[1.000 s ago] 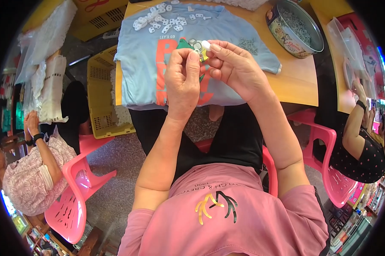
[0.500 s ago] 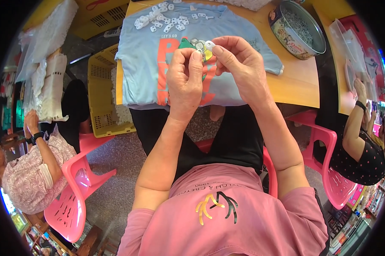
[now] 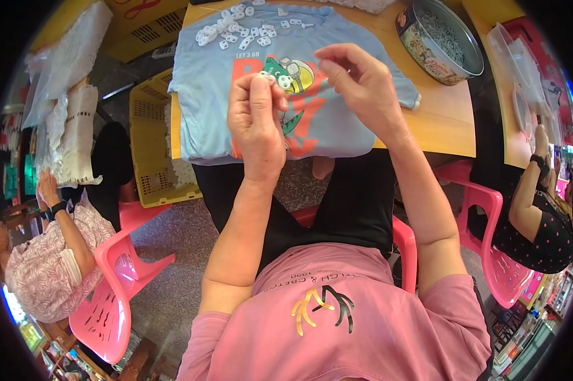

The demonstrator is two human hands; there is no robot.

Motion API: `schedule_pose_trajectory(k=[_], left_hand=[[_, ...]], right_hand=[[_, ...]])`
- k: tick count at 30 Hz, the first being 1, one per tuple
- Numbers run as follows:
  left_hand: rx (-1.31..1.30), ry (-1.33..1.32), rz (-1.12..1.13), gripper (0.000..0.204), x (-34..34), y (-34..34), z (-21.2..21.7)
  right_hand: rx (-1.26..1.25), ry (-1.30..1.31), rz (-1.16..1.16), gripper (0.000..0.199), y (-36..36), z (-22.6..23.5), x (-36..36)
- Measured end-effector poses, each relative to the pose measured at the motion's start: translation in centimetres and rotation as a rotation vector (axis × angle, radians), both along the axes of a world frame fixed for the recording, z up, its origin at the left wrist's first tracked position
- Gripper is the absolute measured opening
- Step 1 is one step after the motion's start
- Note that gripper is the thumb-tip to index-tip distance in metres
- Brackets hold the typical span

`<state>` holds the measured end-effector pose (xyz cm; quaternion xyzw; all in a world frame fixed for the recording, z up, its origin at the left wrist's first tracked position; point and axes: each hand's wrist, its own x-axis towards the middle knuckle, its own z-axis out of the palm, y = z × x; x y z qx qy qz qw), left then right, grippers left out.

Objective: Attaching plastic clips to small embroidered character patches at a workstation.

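Observation:
My left hand (image 3: 256, 117) is closed, thumb against the fingers, on a small white plastic piece with round holes (image 3: 284, 82). Part of that piece is covered by the fingertips. To its right, my right hand (image 3: 362, 82) has thumb and forefinger apart, and nothing shows between them. Both hands are above a light blue printed T-shirt (image 3: 204, 114) spread over the table. Similar white pieces (image 3: 226, 28) lie in a loose heap on the shirt's far left part.
A round printed tin (image 3: 448, 79) filled with small grey pieces stands at the table's far right. A yellow crate (image 3: 150, 133) is left of the wooden table (image 3: 445, 127). Pink chairs (image 3: 118, 286) flank me, and people sit working on both sides.
The white piece that was at my right fingertips is now at my left hand. My right fingers have come away, and my left hand has shifted slightly left.

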<state>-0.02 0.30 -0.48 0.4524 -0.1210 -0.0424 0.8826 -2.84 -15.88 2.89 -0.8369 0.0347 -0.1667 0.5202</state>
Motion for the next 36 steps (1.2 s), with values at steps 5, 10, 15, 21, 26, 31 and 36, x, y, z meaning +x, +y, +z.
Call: schedule_pose_trajectory(k=[5,10,15,21,26,31,36], left_hand=[[-0.189,0.07,0.013,0.011,0.3,0.2,-0.1],[-0.156,0.082,-0.015,0.012,0.3,0.2,-0.1],[-0.097,0.062,-0.016,0.012,0.3,0.1,-0.2],[-0.025,0.018,-0.021,0.014,0.0,-0.2,0.1],[0.069,-0.012,-0.054,0.013,0.0,0.0,-0.2],[0.088,-0.034,-0.07,0.013,0.0,-0.1,0.0],[0.158,-0.131,-0.069,0.012,0.3,-0.1,-0.3]], right_hand=[[-0.347,-0.172,0.152,0.013,0.3,-0.6,1.2],[-0.606,-0.16,0.245,0.017,1.1,-0.2,2.3],[-0.594,-0.203,0.284,0.021,0.7,-0.5,2.4],[0.211,0.098,0.194,0.021,1.1,0.8,0.3],[0.7,0.196,0.167,0.025,0.9,0.9,-0.9],[0.816,0.226,0.16,0.027,1.0,0.5,-1.5],[0.771,0.173,0.097,0.026,1.4,0.2,-1.5]])
